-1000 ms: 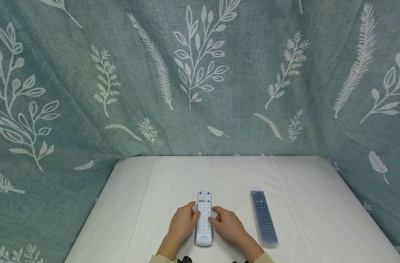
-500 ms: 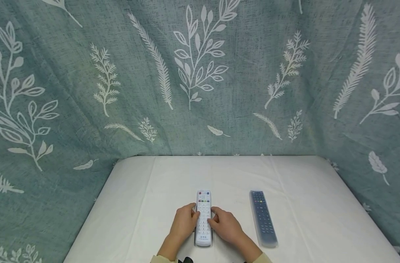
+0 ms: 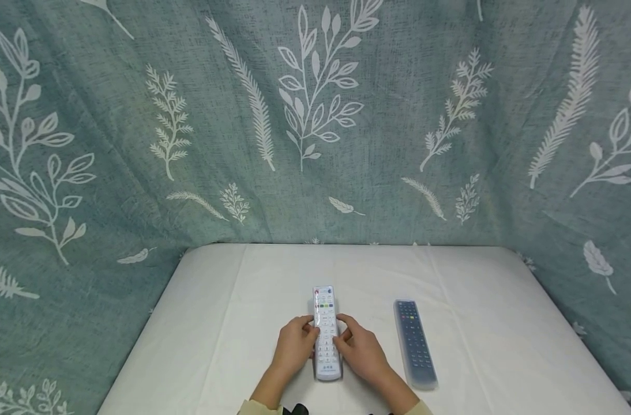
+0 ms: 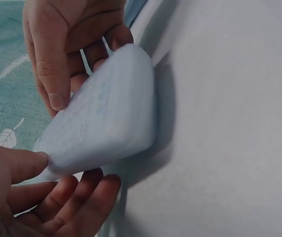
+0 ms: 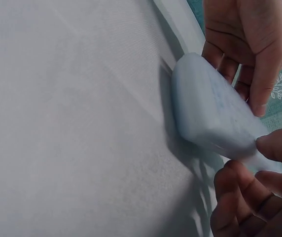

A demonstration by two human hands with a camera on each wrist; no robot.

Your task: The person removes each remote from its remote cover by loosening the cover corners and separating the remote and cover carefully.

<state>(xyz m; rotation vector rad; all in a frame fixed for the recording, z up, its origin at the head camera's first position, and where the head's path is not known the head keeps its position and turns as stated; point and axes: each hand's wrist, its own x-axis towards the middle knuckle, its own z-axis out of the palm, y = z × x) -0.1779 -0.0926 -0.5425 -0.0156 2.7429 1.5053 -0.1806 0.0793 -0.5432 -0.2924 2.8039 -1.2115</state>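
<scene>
A white remote control (image 3: 326,340) in a clear cover is held between both hands, its keys facing up. My left hand (image 3: 293,347) pinches its left edge, thumb on top and fingers curled at the side and beneath. On the opposite edge my right hand (image 3: 364,350) pinches it the same way. In the left wrist view the remote (image 4: 101,108) is tilted and casts a shadow on the cloth, so it looks raised off the table. The right wrist view shows the same remote (image 5: 215,108), slightly blurred, between thumbs and fingers.
A dark blue remote control (image 3: 416,346) in a clear sleeve lies to the right of the right hand, slightly slanted. White cloth covers the table (image 3: 232,323). Behind and at the sides hangs a green curtain (image 3: 378,115) with white leaf prints.
Both hands have brought the white remote up off the table and a little away from me, its far end now higher in the head view. The dark remote has stayed put.
</scene>
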